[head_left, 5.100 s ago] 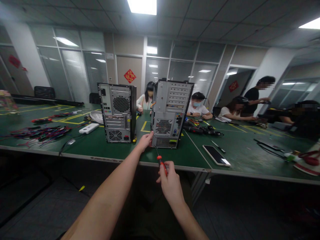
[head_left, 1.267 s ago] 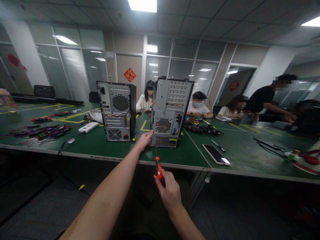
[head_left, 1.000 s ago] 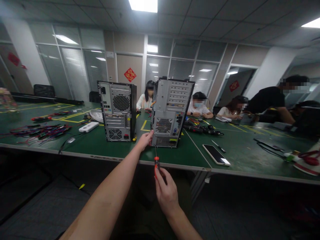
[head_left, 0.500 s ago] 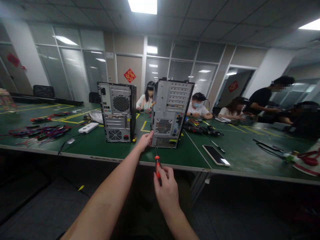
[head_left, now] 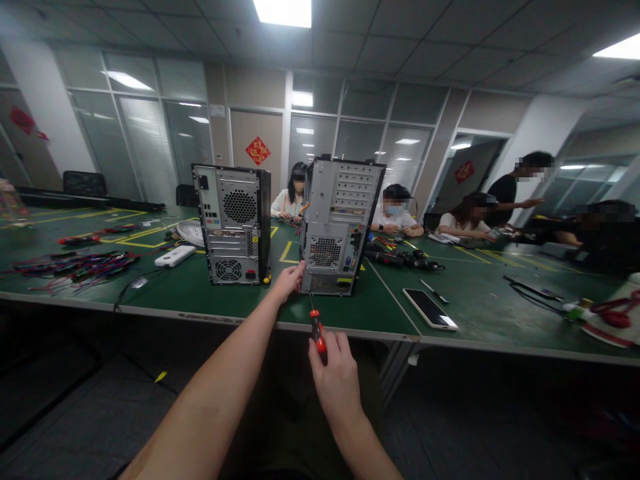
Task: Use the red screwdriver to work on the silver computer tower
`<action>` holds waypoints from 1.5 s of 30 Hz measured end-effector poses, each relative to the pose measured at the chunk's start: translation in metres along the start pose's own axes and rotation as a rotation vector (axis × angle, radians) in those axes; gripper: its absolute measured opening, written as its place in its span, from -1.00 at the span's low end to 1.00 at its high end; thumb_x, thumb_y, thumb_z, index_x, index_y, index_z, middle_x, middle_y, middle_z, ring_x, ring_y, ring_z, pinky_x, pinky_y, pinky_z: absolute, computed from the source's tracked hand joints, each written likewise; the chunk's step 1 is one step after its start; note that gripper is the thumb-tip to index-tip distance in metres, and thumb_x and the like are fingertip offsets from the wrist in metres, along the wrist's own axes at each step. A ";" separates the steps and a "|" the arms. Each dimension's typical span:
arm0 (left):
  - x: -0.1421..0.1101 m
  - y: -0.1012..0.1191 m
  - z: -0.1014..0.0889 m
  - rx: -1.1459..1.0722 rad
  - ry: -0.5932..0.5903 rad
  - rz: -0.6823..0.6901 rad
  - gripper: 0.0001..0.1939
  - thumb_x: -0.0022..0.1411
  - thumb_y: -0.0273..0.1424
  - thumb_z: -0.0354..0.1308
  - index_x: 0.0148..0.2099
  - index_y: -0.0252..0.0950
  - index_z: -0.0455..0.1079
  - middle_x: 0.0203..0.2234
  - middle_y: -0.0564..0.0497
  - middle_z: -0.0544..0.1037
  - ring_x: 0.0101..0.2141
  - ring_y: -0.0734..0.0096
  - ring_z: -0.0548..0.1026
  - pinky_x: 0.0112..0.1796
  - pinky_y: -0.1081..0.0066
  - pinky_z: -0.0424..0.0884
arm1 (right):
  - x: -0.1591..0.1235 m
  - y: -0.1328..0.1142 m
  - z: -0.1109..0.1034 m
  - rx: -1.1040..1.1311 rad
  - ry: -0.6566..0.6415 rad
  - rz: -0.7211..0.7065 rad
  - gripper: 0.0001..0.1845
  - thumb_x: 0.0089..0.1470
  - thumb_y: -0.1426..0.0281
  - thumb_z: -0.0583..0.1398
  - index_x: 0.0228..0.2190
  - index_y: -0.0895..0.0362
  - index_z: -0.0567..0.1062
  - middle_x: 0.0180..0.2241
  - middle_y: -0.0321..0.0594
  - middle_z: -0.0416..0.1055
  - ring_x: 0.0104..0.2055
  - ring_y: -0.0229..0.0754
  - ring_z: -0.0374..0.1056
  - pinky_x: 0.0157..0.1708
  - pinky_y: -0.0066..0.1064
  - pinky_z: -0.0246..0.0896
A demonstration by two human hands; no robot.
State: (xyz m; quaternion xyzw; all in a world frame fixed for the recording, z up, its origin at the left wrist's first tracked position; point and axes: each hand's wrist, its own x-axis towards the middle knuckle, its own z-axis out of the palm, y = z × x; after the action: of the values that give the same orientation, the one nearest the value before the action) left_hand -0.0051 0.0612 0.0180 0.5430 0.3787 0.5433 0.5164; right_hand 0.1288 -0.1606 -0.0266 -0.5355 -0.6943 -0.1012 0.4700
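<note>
Two computer towers stand upright on the green table (head_left: 210, 293) with their rear panels facing me. My left hand (head_left: 289, 281) rests against the lower left corner of the right tower (head_left: 340, 223), fingers curled around its edge. My right hand (head_left: 335, 377) is closed round the red and black handle of a screwdriver (head_left: 317, 331). The screwdriver's thin shaft points up at the bottom edge of that tower's rear panel. The left tower (head_left: 233, 223) stands untouched beside it.
A phone (head_left: 430, 309) and a pen (head_left: 433, 291) lie right of the tower. A white device (head_left: 175, 256) and a pile of coloured wires (head_left: 75, 263) lie at the left. Tools (head_left: 405, 259) lie behind. Several people sit or stand at the far side.
My right hand has shifted its grip slightly along the screwdriver handle, which stays pointed at the tower's lower rear edge. My left hand has stayed on the tower. A standing person at the right has moved.
</note>
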 end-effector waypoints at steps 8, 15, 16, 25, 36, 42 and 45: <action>0.002 -0.004 -0.001 0.005 -0.001 0.006 -0.32 0.07 0.31 0.26 -0.43 -0.25 0.28 -0.67 0.18 0.28 -0.70 0.57 0.28 -0.64 0.50 0.27 | -0.005 0.001 0.005 -0.085 -0.022 -0.118 -0.65 0.32 0.55 0.07 -0.01 0.14 0.58 -0.03 0.02 0.44 -0.17 -0.07 0.49 -0.14 -0.21 0.48; 0.002 -0.004 0.000 -0.001 0.002 0.007 -0.31 0.07 0.33 0.24 -0.45 -0.23 0.25 -0.69 0.19 0.24 -0.71 0.58 0.25 -0.65 0.50 0.26 | -0.001 0.002 0.004 -0.033 0.030 0.011 -0.71 0.44 0.24 0.09 -0.17 0.16 0.53 -0.30 -0.16 0.40 -0.39 -0.17 0.43 -0.42 -0.40 0.37; 0.002 -0.004 0.000 -0.002 0.002 0.005 -0.31 0.07 0.33 0.24 -0.45 -0.23 0.25 -0.69 0.19 0.24 -0.71 0.58 0.25 -0.65 0.50 0.26 | 0.000 0.003 0.003 -0.029 0.038 0.013 -0.69 0.45 0.23 0.08 -0.15 0.16 0.53 -0.30 -0.16 0.41 -0.38 -0.17 0.45 -0.41 -0.41 0.38; 0.001 -0.003 0.000 0.004 0.008 -0.002 -0.30 0.05 0.34 0.24 -0.45 -0.23 0.25 -0.69 0.19 0.25 -0.71 0.58 0.25 -0.65 0.51 0.25 | 0.000 0.002 0.001 -0.032 0.018 -0.007 -0.69 0.39 0.39 0.10 0.04 0.14 0.55 0.00 0.03 0.44 -0.22 -0.11 0.56 -0.24 -0.32 0.53; 0.004 -0.006 -0.003 -0.001 -0.007 0.003 -0.31 0.03 0.33 0.26 -0.44 -0.23 0.25 -0.68 0.20 0.25 -0.71 0.59 0.25 -0.64 0.51 0.27 | 0.003 -0.003 -0.002 -0.048 -0.017 0.021 -0.81 0.38 0.37 0.06 -0.17 0.12 0.47 -0.27 -0.16 0.43 -0.38 -0.15 0.48 -0.41 -0.38 0.40; 0.002 -0.004 -0.001 0.009 -0.010 0.008 -0.30 0.02 0.35 0.25 -0.45 -0.22 0.24 -0.69 0.20 0.24 -0.71 0.58 0.25 -0.64 0.50 0.27 | 0.003 0.002 0.001 -0.009 -0.028 0.063 -0.62 0.46 0.23 0.01 0.03 0.17 0.49 -0.26 -0.10 0.54 -0.33 -0.12 0.53 -0.36 -0.38 0.39; 0.003 -0.004 0.000 0.010 0.001 0.003 -0.29 0.01 0.36 0.24 -0.45 -0.22 0.23 -0.70 0.20 0.24 -0.72 0.59 0.24 -0.65 0.51 0.26 | 0.002 0.005 0.004 0.001 -0.059 0.095 -0.59 0.49 0.21 -0.02 0.00 0.17 0.51 -0.32 -0.12 0.57 -0.38 -0.13 0.54 -0.39 -0.41 0.34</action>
State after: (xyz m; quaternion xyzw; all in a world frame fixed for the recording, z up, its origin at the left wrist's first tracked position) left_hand -0.0045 0.0647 0.0142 0.5461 0.3809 0.5422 0.5126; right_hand 0.1311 -0.1545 -0.0293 -0.5704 -0.6816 -0.0623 0.4540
